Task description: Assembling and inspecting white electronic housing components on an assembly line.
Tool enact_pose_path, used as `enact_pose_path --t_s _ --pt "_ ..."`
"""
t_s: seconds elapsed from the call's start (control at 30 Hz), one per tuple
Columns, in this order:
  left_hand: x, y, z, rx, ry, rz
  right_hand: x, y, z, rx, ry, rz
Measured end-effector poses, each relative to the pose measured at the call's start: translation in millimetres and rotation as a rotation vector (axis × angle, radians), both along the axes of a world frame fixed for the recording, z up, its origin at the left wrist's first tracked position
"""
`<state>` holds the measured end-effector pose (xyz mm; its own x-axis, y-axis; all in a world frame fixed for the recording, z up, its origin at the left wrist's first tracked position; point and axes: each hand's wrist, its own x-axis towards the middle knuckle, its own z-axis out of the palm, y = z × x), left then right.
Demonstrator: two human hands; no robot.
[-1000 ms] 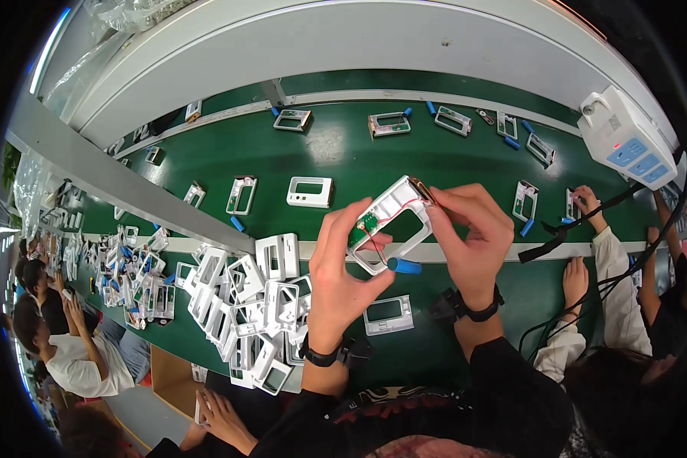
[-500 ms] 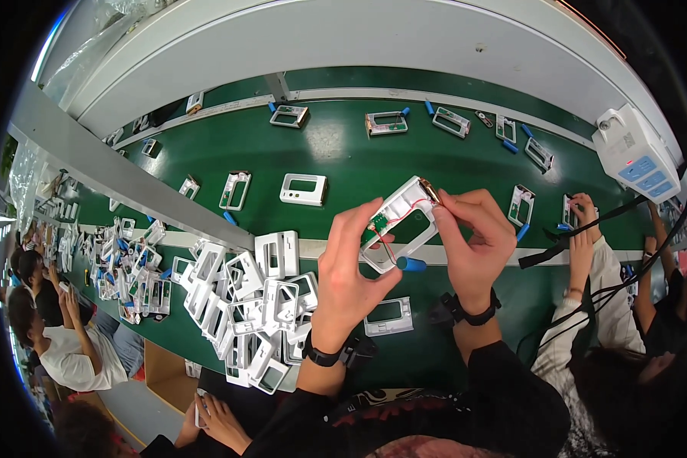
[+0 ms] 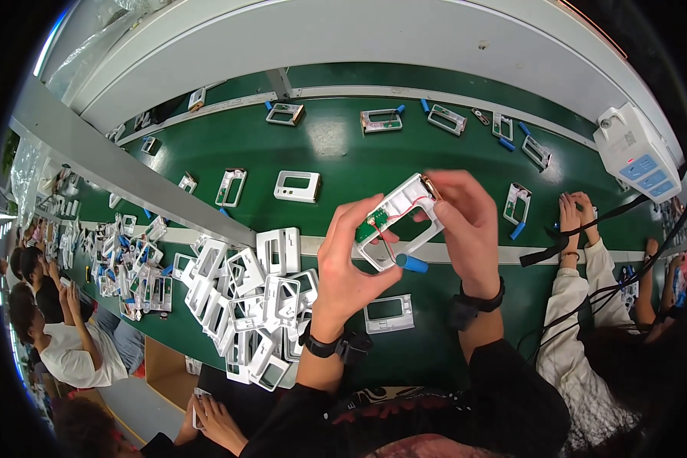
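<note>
A white plastic frame housing is held up, tilted, over the green bench between my hands. Inside it are a small green circuit board and thin red wires. A blue cylinder hangs on a wire at its lower end. My left hand is closed on the lower left end, thumb under and fingers along the board side. My right hand grips the upper right end beside a copper-coloured piece; its fingertips behind the housing are partly hidden. A white frame lies below on the bench.
Left of my arm is a heap of white frames. Similar housings with blue cylinders lie along the green belt. A grey post slants at left; a white box and black cables are at right. A co-worker's hands are nearby.
My right hand's fingers have shifted on the upper end, and the housing has tilted slightly. Housings on the belt have moved a little to the left. The co-worker's hands at right have come together.
</note>
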<state>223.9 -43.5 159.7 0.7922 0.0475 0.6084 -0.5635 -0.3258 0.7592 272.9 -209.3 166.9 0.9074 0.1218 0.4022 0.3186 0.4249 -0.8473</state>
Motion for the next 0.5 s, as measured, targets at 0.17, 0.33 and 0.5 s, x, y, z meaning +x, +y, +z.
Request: enact_pose_path --t_s 0.17,0.33,0.5 --pt "0.2 4.3 4.3 0.024 0.04 -0.001 8.9 -7.7 -8.0 0.015 0.226 0.317" --pt "-1.3 1.2 8.1 0.02 0.085 0.0 11.9 -14.2 -10.7 0.032 0.317 0.408" --pt "-2.2 3.4 8.1 0.063 0.068 0.012 18.0 -16.6 -9.1 -0.01 0.339 0.501"
